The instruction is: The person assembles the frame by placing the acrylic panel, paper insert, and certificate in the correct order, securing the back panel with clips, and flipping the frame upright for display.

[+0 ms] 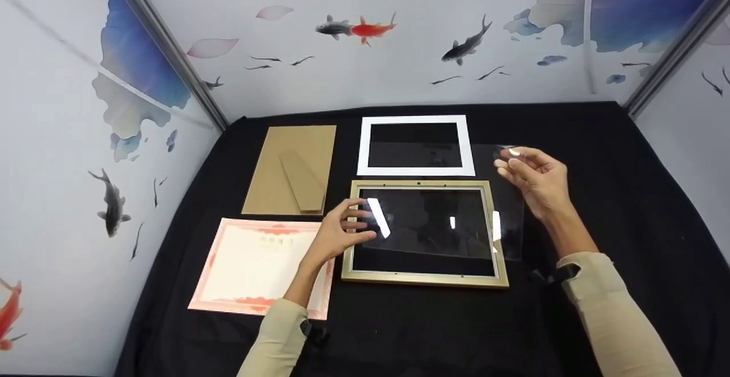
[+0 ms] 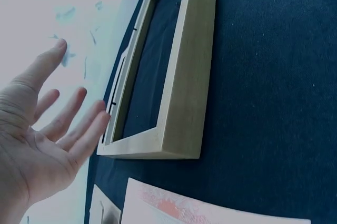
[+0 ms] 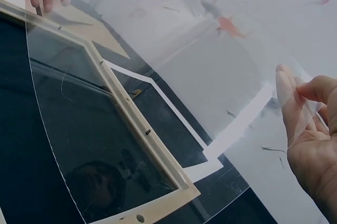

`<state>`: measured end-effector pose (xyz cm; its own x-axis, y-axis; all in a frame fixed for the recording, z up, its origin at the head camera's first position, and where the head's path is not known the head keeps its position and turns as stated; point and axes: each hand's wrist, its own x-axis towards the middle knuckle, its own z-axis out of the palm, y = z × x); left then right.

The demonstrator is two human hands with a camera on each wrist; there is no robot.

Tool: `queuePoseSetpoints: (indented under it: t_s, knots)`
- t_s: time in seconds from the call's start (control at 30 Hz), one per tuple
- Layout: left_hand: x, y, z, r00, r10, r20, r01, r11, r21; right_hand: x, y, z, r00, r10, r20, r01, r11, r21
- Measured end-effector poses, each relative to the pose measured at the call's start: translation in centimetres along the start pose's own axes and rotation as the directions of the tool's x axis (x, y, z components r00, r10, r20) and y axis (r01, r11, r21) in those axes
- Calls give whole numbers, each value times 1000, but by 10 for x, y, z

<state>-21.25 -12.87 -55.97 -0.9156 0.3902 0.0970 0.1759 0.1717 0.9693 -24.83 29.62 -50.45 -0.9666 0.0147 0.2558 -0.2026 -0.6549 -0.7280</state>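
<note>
A thin clear plastic sheet (image 1: 509, 226) hangs above a gold-coloured picture frame (image 1: 425, 279), with bright reflections across it. My right hand (image 1: 539, 180) pinches the sheet's far right corner between thumb and fingers; the right wrist view shows the sheet (image 3: 73, 145) bowing slightly. At the sheet's left edge is my left hand (image 1: 333, 234), fingers spread and thumb apart. In the left wrist view, this hand (image 2: 50, 140) is relaxed with its palm showing; whether it touches the sheet, I cannot tell. Below, the frame (image 2: 190, 77) lies flat on the black cloth.
Behind the frame lies a white mat border (image 1: 415, 171). A brown backing board (image 1: 262, 177) with a stand leg (image 1: 305, 186) is at the back left. A certificate sheet (image 1: 245, 274) with a red-pink border lies front left. Printed panels (image 1: 399, 75) surround the black-covered table (image 1: 433, 331).
</note>
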Motion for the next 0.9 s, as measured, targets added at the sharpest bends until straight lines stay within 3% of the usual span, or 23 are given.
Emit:
queuePoseSetpoints:
  t_s: [0.23,0.53,0.73,0.9]
  knots:
    - [2,1,8,999,17,31,-11,983,-186,2,3,1,999,2,-52,-4,999,-43]
    - [-1,2,8,996,-33,78,52,965,-256,-2,10,-6,998,31,-46,-36,991,-125]
    - [-7,-3,4,996,-56,74,72,966,-247,-26,19,-24,991,130,-5,-124,932,-342]
    - [-11,-10,0,997,-69,25,74,961,-266,-48,30,-37,993,120,-15,-114,883,-456]
